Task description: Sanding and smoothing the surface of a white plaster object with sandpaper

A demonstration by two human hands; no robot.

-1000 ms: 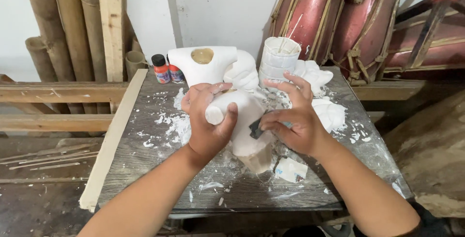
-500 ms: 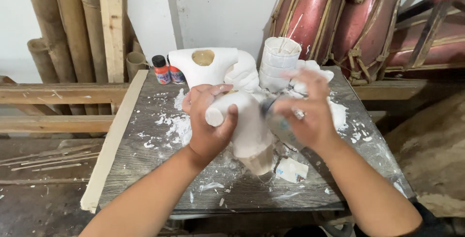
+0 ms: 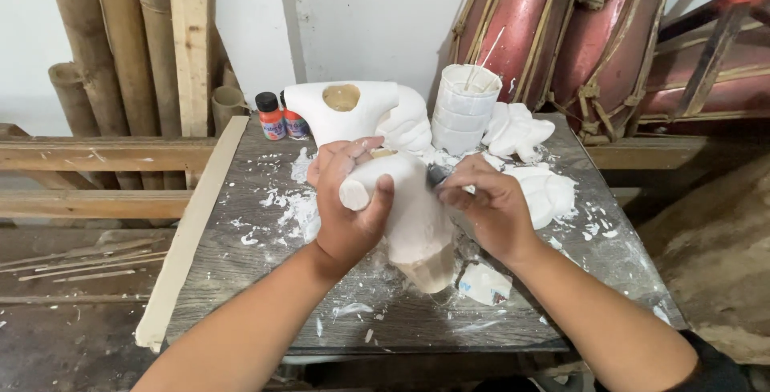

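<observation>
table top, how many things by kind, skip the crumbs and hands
White plaster casts: 5, namely held cast, torso-shaped cast, hand-shaped cast, cast by the cups, cast at right
Small paint bottles: 2
Stack of white cups: 1
Small white block: 1
Total: 9

A white wall (image 3: 377,15) backs the dusty grey table (image 3: 241,264); bamboo poles (image 3: 104,47) lean left, red drums (image 3: 561,39) stand right.
</observation>
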